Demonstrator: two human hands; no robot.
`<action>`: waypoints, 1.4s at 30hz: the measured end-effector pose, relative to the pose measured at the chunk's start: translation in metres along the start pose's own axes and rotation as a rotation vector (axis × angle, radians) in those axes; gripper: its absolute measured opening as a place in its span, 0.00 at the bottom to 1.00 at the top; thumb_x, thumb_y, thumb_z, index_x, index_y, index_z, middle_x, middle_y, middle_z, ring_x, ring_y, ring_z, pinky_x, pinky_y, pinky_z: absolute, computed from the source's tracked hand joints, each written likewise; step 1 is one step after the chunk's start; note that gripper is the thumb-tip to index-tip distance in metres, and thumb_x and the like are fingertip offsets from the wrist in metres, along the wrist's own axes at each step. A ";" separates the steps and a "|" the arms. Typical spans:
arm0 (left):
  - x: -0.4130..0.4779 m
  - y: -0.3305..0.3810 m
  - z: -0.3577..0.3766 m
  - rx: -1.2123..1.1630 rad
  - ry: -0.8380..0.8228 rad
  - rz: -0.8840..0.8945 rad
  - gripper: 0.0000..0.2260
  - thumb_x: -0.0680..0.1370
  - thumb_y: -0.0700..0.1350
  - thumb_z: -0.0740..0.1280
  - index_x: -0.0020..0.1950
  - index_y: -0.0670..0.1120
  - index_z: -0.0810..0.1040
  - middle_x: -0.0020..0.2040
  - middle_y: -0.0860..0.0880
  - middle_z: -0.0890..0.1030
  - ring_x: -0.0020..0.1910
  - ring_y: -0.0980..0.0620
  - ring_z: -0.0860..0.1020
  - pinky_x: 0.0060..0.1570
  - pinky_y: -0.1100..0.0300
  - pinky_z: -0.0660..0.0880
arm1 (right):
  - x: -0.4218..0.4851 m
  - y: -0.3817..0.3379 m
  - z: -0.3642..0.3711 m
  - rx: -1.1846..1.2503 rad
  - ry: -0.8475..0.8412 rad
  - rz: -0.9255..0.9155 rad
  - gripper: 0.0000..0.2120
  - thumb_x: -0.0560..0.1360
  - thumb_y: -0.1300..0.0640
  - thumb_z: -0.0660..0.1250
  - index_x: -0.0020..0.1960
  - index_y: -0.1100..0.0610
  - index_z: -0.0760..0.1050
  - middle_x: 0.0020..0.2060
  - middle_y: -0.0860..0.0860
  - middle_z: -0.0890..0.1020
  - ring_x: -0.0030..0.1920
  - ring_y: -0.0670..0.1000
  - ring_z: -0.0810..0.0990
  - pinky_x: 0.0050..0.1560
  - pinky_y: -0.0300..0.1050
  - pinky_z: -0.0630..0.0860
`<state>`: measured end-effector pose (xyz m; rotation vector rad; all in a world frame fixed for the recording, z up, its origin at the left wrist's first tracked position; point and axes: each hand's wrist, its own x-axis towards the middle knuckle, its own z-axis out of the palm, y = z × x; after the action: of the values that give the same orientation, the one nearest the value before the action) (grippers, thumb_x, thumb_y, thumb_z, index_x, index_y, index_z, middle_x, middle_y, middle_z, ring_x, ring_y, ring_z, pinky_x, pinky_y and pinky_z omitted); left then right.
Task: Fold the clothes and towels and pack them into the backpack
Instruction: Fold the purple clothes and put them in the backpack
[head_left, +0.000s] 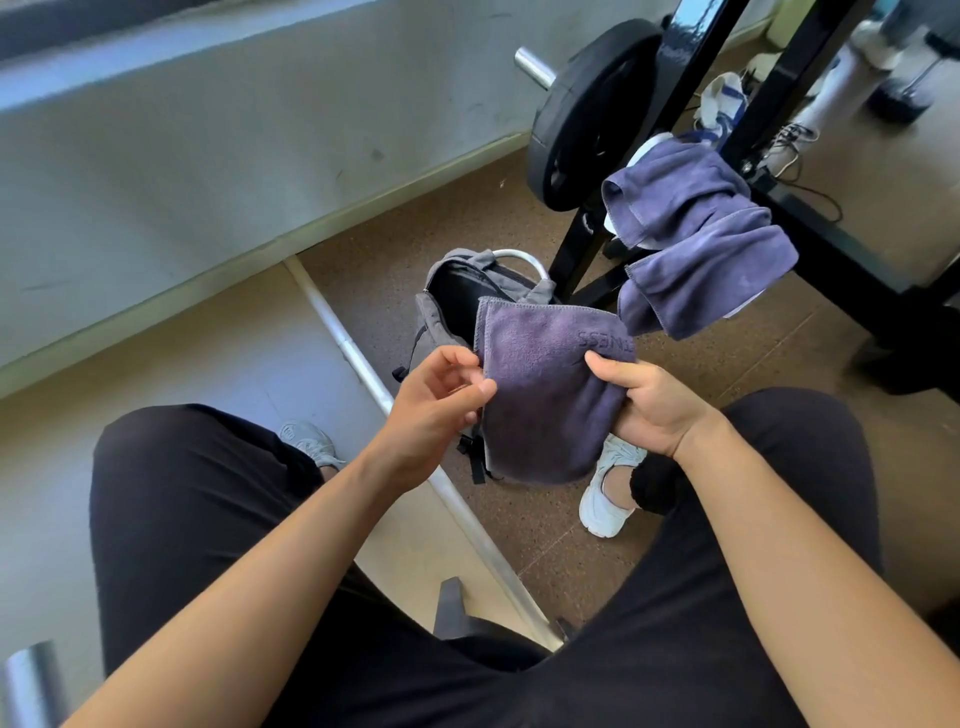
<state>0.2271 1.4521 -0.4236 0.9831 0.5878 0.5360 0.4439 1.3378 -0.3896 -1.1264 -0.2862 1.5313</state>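
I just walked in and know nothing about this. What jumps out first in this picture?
Dead centre, a folded purple towel is gripped by the right hand, with the left hand at its opposite edge. Just behind it on the floor a grey backpack gapes open. To the upper right, a second purple towel hangs over a black rack beside a weight plate.

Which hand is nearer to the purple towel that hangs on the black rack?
Right. The right hand is just below and left of the hanging towel; the left hand is farther left, across the folded towel.
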 end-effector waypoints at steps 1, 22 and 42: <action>0.001 -0.001 -0.001 0.024 0.030 0.027 0.11 0.73 0.40 0.75 0.48 0.48 0.75 0.40 0.51 0.77 0.37 0.53 0.73 0.39 0.60 0.70 | 0.000 0.000 0.000 0.005 0.004 0.000 0.19 0.78 0.57 0.62 0.66 0.64 0.76 0.65 0.60 0.79 0.68 0.56 0.78 0.68 0.48 0.74; 0.010 -0.034 -0.027 0.992 0.186 -0.012 0.14 0.75 0.53 0.76 0.36 0.45 0.81 0.28 0.56 0.73 0.31 0.57 0.71 0.37 0.56 0.68 | -0.011 -0.020 0.001 0.265 0.226 -0.199 0.19 0.84 0.52 0.57 0.70 0.61 0.73 0.63 0.58 0.82 0.64 0.56 0.81 0.56 0.50 0.82; 0.000 -0.035 -0.021 1.238 -0.117 0.219 0.07 0.71 0.46 0.75 0.41 0.53 0.77 0.34 0.56 0.75 0.34 0.54 0.74 0.35 0.52 0.76 | -0.013 -0.026 -0.010 0.214 0.233 -0.215 0.18 0.83 0.52 0.59 0.58 0.59 0.84 0.63 0.59 0.82 0.65 0.58 0.80 0.60 0.52 0.80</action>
<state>0.2189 1.4488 -0.4634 2.2520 0.7048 0.2579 0.4667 1.3313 -0.3696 -1.0553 -0.0785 1.1982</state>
